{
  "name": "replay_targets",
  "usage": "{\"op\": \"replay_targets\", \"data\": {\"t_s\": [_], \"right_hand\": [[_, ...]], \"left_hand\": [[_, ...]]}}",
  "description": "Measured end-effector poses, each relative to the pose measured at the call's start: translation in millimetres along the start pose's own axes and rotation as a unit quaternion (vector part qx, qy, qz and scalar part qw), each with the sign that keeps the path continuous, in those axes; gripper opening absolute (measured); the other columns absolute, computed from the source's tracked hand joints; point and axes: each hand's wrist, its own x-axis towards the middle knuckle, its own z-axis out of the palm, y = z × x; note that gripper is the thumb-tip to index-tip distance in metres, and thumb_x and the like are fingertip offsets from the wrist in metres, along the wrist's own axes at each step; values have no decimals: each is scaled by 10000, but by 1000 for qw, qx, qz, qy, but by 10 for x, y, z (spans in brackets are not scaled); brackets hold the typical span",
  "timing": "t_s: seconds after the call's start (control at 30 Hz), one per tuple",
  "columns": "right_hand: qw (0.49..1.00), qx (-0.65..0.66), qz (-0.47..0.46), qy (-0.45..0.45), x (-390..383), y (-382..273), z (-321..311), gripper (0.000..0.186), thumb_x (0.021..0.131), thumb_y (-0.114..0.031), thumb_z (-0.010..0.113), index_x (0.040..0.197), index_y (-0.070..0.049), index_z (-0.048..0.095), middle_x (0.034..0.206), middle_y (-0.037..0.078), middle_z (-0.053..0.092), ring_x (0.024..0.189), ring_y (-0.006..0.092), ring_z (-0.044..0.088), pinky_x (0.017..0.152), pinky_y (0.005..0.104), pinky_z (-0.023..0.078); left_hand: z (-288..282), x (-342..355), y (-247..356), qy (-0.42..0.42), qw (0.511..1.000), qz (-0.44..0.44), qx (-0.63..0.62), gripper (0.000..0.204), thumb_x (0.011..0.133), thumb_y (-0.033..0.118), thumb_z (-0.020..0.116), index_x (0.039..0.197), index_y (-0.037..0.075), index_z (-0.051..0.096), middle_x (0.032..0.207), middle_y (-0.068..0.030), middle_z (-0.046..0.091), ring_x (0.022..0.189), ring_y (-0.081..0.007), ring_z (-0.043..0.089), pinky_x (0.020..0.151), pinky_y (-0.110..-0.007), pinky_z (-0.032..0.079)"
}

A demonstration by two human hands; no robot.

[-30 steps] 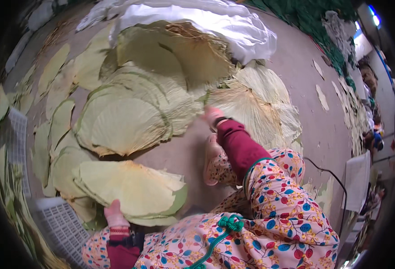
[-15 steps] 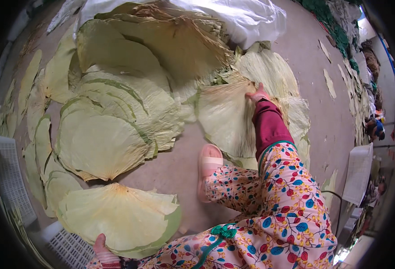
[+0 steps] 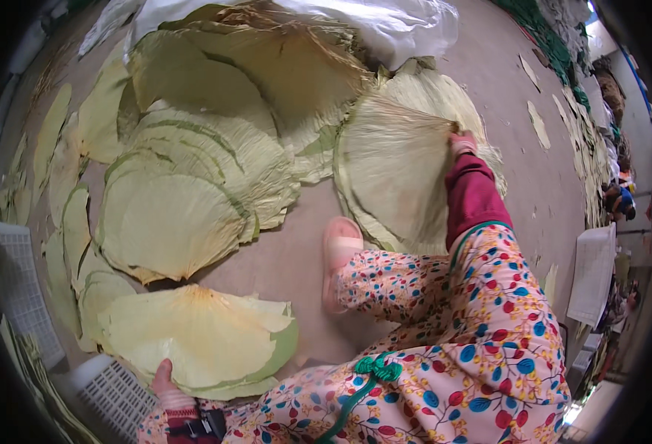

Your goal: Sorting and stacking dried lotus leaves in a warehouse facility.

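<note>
My right hand (image 3: 463,143) is closed on the narrow, brown base of a pale green fan-shaped palm leaf (image 3: 396,159). That leaf is raised a little, over another pale leaf (image 3: 444,96) behind it. At the lower left, my left hand (image 3: 166,386) grips the rim of a wide palm leaf (image 3: 193,337), thumb on top and the other fingers hidden beneath. This leaf has a yellowish base and a greener right edge. Just beyond it lies an overlapping pile of similar leaves (image 3: 170,222).
A browner leaf stack (image 3: 289,74) lies at the back against white sheeting (image 3: 400,29). White plastic crates (image 3: 115,392) stand at the lower left, another white container (image 3: 591,274) at the right. My pink slipper (image 3: 342,255) is on the floor. Another person (image 3: 620,200) is far right.
My right hand has closed on the leaf's base and drawn it rightward, lifting it off the leaves below. My left hand keeps its hold; the view has shifted slightly.
</note>
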Motion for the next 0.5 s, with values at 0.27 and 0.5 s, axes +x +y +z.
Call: {"op": "replay_targets", "data": {"t_s": [0.27,0.5], "right_hand": [[995,-89,23,-34,-643,-316,-540,852,623,-376,708,1323,-114,299,1187,201,505,1092,335,499,910,395,403],[909,51,-363,-199,-2690,-1747,478,652,745,-442,593,1255,-75,415,1203,190,490,1114,316,469,933,371,371]], "left_hand": [[-44,-25,-39,-56,997,20,-50,345,780,143,572,1042,-76,523,976,-141,588,859,-251,589,805,-363,488],[-52,-26,-273,-119,977,80,-157,445,823,206,577,1172,-39,450,1090,-134,551,961,-250,558,859,-366,460]]}}
